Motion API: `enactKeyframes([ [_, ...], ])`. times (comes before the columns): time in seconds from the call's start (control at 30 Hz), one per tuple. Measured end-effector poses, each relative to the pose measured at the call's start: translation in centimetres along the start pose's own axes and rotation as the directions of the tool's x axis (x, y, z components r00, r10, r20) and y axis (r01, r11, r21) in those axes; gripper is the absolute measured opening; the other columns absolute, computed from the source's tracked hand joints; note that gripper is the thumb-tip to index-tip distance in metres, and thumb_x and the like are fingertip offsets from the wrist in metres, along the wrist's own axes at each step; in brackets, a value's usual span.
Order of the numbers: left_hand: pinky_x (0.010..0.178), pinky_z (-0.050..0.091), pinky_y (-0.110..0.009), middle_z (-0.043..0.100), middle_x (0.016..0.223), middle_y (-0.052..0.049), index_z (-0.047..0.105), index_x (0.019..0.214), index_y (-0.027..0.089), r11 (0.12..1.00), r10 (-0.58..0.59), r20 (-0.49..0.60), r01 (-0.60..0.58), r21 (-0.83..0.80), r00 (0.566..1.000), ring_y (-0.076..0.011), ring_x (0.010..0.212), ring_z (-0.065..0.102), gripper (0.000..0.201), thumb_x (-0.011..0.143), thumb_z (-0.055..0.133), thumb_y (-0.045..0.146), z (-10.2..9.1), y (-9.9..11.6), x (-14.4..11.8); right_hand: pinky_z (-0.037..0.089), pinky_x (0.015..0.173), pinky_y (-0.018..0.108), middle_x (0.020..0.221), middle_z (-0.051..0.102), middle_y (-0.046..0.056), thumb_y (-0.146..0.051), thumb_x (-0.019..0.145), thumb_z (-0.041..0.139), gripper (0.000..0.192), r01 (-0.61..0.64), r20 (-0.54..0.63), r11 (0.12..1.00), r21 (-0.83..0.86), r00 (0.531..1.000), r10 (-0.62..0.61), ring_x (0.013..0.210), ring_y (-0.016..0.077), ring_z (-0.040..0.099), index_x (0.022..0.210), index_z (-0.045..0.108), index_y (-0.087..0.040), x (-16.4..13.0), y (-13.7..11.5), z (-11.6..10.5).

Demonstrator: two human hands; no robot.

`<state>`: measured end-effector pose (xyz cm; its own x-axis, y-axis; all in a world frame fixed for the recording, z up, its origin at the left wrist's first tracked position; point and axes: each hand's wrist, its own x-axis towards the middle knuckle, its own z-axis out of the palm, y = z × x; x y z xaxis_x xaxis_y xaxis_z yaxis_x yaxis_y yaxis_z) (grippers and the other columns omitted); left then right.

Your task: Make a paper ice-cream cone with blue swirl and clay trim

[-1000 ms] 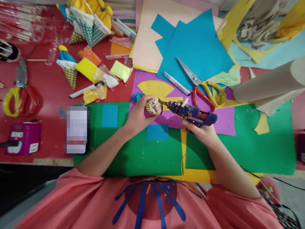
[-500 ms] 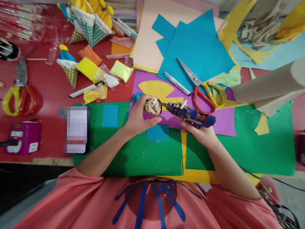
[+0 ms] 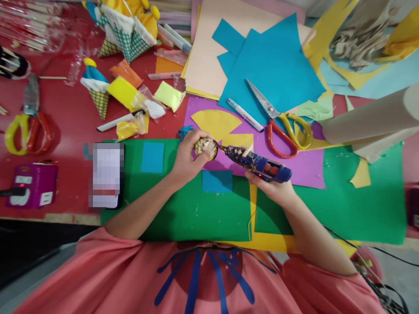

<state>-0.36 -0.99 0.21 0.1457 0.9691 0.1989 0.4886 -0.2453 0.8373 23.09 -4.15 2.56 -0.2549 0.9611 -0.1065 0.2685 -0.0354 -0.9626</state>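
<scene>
Head view showed our left hand [image 3: 186,159] curled around a small paper cone stuffed with crumpled beige paper [image 3: 205,148], held above the purple sheet [image 3: 304,168]. Our right hand [image 3: 273,189] gripped a blue glue gun [image 3: 262,163], its nozzle touching the cone's rim.

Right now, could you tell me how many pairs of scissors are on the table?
2: one pair of scissors on the paper beyond the glue gun, another pair at the far left edge.

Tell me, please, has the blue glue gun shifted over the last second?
Yes. The blue glue gun dropped slightly toward the small blue paper square, tip still at the paper-stuffed cone.
</scene>
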Motion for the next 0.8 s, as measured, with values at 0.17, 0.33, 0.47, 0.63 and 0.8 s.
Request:
enactKeyframes([
  [0.17,0.083,0.050,-0.036,0.063,0.093,-0.002,0.053,0.095,0.024,0.999,0.045,-0.029,-0.044,0.012,0.999,-0.0193,0.090,0.059,0.016,0.079,0.049,0.023,0.15,-0.26,-0.04,0.047,0.048,0.028,0.065,0.064,0.002,-0.036,0.075,0.074,0.022,0.018,-0.013,0.999,-0.045,1.000,-0.018,0.052,0.0138,0.055,0.070,0.060,-0.021,-0.03,-0.01,-0.03],
  [0.33,0.083,0.050,-0.036,0.061,0.094,-0.002,0.052,0.096,0.024,1.000,0.025,-0.039,-0.024,0.018,0.999,-0.0199,0.091,0.058,0.019,0.077,0.052,0.025,0.19,-0.29,-0.03,0.042,0.045,0.027,0.060,0.059,0.000,-0.037,0.075,0.073,0.025,0.011,-0.010,0.997,-0.073,1.000,-0.011,0.050,0.0129,0.051,0.067,0.056,-0.021,0.00,-0.11,0.00],
  [0.47,0.087,0.050,-0.038,0.060,0.093,-0.003,0.051,0.096,0.025,0.997,0.054,-0.058,-0.051,0.064,0.997,-0.0203,0.091,0.058,0.017,0.079,0.051,0.028,0.18,-0.09,-0.02,0.040,0.045,0.026,0.059,0.056,0.000,-0.034,0.075,0.073,0.025,0.006,0.000,0.998,-0.066,1.000,-0.006,0.050,0.0119,0.048,0.067,0.055,-0.020,0.01,-0.14,0.04],
  [0.63,0.116,0.032,-0.051,0.062,0.095,-0.001,0.050,0.097,0.026,0.986,0.145,-0.091,-0.136,0.096,0.985,-0.0200,0.093,0.060,0.016,0.081,0.051,0.025,0.25,0.03,0.02,0.038,0.045,0.025,0.059,0.054,-0.001,-0.035,0.076,0.072,0.025,-0.002,0.012,0.997,-0.083,1.000,0.003,0.051,0.0109,0.045,0.067,0.055,-0.020,0.03,-0.11,0.07],
  [0.8,0.115,0.032,-0.052,0.063,0.098,-0.002,0.052,0.097,0.026,0.984,0.148,-0.099,-0.136,0.118,0.984,-0.0206,0.096,0.059,0.016,0.082,0.051,0.026,0.23,0.10,0.09,0.040,0.045,0.025,0.058,0.056,0.000,-0.037,0.075,0.073,0.025,-0.015,0.004,0.996,-0.091,1.000,0.016,0.050,0.0118,0.047,0.067,0.057,-0.020,-0.01,-0.04,0.10],
])
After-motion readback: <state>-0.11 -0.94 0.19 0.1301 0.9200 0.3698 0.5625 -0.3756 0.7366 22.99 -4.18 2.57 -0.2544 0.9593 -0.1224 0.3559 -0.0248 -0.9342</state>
